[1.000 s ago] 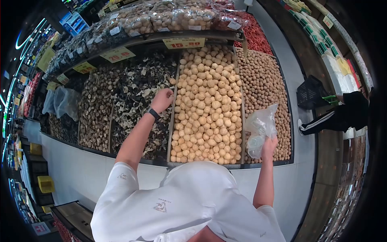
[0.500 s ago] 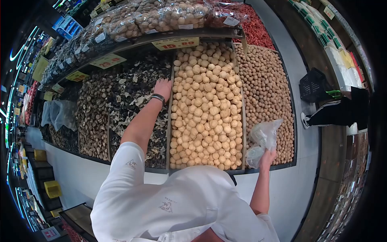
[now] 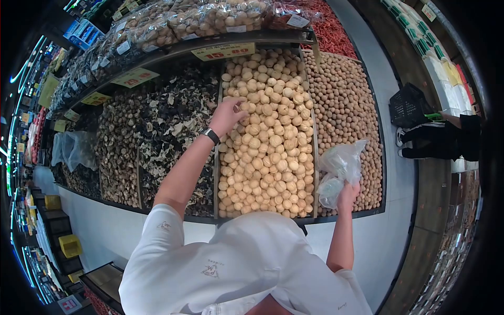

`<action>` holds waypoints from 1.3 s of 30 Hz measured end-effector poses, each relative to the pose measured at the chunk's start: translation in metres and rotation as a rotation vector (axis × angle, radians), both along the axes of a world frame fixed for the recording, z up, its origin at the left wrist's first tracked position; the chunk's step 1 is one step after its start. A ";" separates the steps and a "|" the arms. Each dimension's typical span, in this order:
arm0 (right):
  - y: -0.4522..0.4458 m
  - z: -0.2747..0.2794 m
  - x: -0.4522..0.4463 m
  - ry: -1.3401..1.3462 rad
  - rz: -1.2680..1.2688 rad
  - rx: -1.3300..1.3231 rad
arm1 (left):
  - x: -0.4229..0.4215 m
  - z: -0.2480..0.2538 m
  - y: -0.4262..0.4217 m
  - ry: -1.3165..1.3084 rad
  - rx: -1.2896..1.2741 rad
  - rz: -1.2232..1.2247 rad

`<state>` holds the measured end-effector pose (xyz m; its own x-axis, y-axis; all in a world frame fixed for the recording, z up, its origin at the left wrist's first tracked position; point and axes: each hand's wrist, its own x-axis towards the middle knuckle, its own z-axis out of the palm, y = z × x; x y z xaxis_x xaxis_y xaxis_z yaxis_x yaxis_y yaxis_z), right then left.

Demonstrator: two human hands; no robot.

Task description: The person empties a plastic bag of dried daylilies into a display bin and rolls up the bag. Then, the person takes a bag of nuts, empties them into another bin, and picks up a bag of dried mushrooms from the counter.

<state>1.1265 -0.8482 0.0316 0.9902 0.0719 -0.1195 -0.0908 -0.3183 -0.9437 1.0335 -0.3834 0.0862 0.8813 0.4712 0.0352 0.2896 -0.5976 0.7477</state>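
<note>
Left hand reaches over the upper left of the walnuts, its fingers bent and the thumb side turned toward the nuts; whether the fingertips pinch one or only hang above the pile, I cannot tell. Right hand, at the lower right, has its fingers pressed together on a clear plastic bag, gripping it near its lower right part; the film bunches and folds upward, and what lies inside its creases is unclear.

The walnuts fill the centre compartment, from beneath the price sign down to the white shirt. Black fungus lies just left of them, and small brown round goods, perhaps dried longans, lie on the right, behind the bag.

I judge the step in hand to be picking or sorting walnuts by hand, with the bag held apart at the side. A pick from this pose would call for thumb and fingertips to meet around a single nut; bagging would call for the mouth of the bag to be spread.

The left arm stretches well forward, slanting up and right, a dark wristband at its wrist. The right forearm rises nearly straight from the lower edge, elbow bent close to the body.
</note>
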 end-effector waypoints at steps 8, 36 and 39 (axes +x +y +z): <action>-0.004 0.001 -0.013 0.034 -0.094 -0.012 | -0.007 -0.026 0.004 -0.096 -0.013 0.024; 0.060 0.110 -0.105 -0.553 1.005 -0.131 | -0.151 0.035 -0.181 -0.116 -0.464 -0.217; 0.095 0.102 -0.129 -0.630 1.008 0.081 | -0.152 0.024 -0.207 -0.067 -0.758 -0.372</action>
<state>0.9977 -0.7535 0.1336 0.3659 0.8360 0.4088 0.6530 0.0823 -0.7528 0.8815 -0.5905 0.1106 0.9910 0.0681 -0.1152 0.1138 0.0250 0.9932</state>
